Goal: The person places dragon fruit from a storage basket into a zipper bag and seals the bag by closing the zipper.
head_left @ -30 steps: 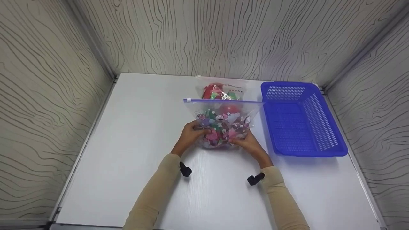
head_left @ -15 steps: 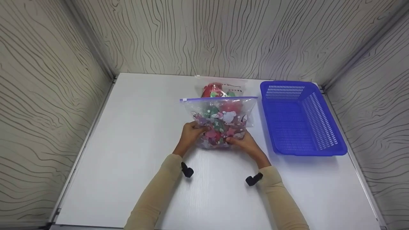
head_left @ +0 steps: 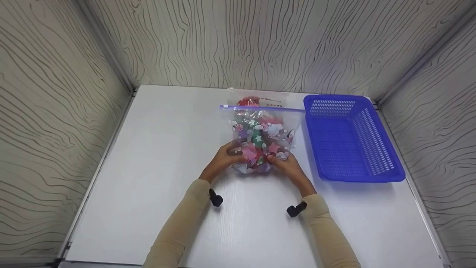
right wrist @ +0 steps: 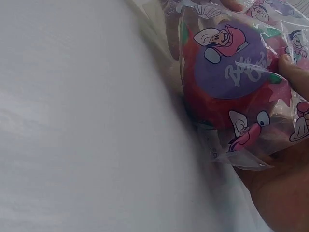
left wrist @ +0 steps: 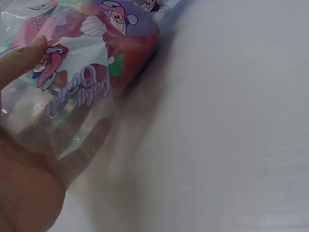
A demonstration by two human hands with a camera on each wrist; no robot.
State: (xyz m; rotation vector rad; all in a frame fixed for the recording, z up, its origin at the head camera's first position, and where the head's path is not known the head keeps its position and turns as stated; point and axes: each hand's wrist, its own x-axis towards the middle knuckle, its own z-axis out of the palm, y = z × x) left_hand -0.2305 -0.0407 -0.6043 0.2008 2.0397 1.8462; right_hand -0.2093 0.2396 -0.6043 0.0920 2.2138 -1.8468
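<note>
A clear slider zip bag [head_left: 263, 128] with cartoon prints and a purple zip strip stands between my hands in the head view, bulging with red and green things. My left hand [head_left: 224, 159] grips its lower left side, thumb [left wrist: 24, 60] in front and fingers behind the plastic. On the lower right side, my right hand [head_left: 290, 168] holds it the same way, its thumb [right wrist: 295, 77] pressing the front. The strip runs across the top, its white slider [head_left: 225, 106] at the left end. What exactly the bag contains is blurred by the prints.
Behind the held bag lies a second clear zip bag [head_left: 250, 99] with red contents, mostly covered. A blue plastic basket [head_left: 316, 152] stands on the right of the white table [head_left: 156, 156]. Wood-patterned panels [head_left: 238, 44] enclose the back and sides.
The held bag's purple strip has shifted toward the back wall and now covers more of the second bag. Both hands keep their grip, and the basket stays put.
</note>
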